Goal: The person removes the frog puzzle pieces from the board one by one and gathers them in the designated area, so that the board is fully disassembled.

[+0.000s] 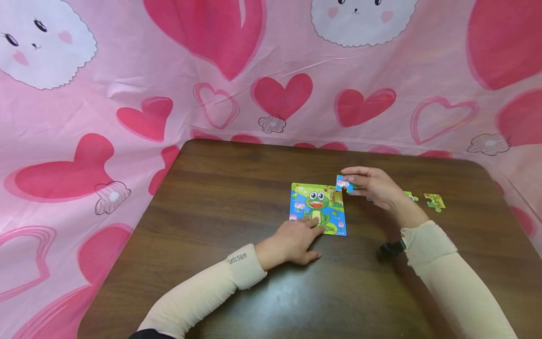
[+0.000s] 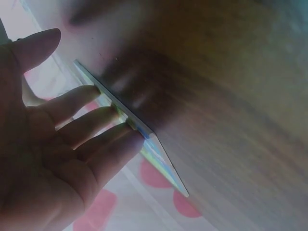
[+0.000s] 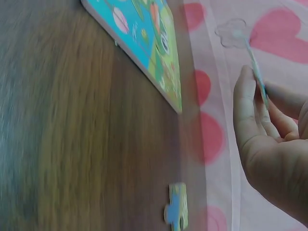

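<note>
A square frog picture board [image 1: 301, 200] lies flat on the brown table. On its lower edge rest the fingertips of my left hand [image 1: 294, 240], fingers fairly straight and thumb apart, as the left wrist view also shows. My right hand [image 1: 378, 187] pinches a small jigsaw piece [image 1: 344, 183] between thumb and fingers, over the board's upper right corner. In the right wrist view that piece [image 3: 256, 72] is seen nearly edge-on, held above the table. Whether the board's picture has gaps under my left hand is hidden.
Loose jigsaw pieces lie right of the board: one [image 1: 435, 201] stands alone, another [image 1: 410, 195] is partly behind my right wrist. One loose piece [image 3: 177, 207] also shows in the right wrist view. A pink heart-patterned cloth [image 1: 237, 108] hangs behind the table [image 1: 237, 183].
</note>
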Action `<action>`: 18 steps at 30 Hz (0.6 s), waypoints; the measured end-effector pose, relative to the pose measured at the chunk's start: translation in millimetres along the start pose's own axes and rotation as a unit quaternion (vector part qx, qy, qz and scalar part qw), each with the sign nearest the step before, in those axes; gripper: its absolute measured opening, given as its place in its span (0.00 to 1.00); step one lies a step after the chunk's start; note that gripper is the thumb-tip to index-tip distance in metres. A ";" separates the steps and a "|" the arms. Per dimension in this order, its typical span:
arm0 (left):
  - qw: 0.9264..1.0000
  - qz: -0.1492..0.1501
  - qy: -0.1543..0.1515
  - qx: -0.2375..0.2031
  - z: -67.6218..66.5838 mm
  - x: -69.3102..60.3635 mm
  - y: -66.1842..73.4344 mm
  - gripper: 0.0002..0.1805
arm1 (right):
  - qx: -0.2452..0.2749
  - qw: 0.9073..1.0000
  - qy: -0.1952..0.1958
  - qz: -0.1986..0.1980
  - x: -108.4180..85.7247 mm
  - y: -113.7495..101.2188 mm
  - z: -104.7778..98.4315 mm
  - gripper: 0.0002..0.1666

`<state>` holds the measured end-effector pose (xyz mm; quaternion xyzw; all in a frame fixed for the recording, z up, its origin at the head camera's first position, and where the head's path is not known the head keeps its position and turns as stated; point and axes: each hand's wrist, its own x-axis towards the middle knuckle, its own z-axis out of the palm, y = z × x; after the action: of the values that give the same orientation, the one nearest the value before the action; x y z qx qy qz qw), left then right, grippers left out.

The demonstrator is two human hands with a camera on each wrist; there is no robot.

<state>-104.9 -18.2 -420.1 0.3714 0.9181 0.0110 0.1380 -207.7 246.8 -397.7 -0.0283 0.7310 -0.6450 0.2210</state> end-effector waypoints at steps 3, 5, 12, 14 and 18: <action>1.000 0.002 0.002 0.005 1.2 -0.6 -0.3 0.37 | 0.034 0.999 0.007 0.000 -7.5 2.1 -10.6 0.24; 1.000 0.003 0.003 0.007 1.5 -0.7 -0.9 0.37 | 0.065 0.998 0.005 -0.004 -12.0 3.5 -17.2 0.23; 1.000 0.005 0.007 0.007 0.4 -0.7 -1.2 0.37 | 0.107 0.994 -0.007 -0.021 -28.8 10.8 -41.9 0.15; 1.000 0.005 0.007 0.009 0.0 -0.2 -0.9 0.37 | 0.117 0.993 -0.005 -0.021 -34.7 13.9 -48.5 0.15; 1.000 0.005 0.004 0.010 -1.0 0.7 -0.4 0.36 | 0.140 0.990 -0.010 -0.027 -46.8 22.1 -59.4 0.17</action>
<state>-105.9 -17.9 -419.3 0.3771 0.9170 0.0039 0.1301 -181.5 321.0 -401.3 -0.0229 0.6299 -0.7467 0.2127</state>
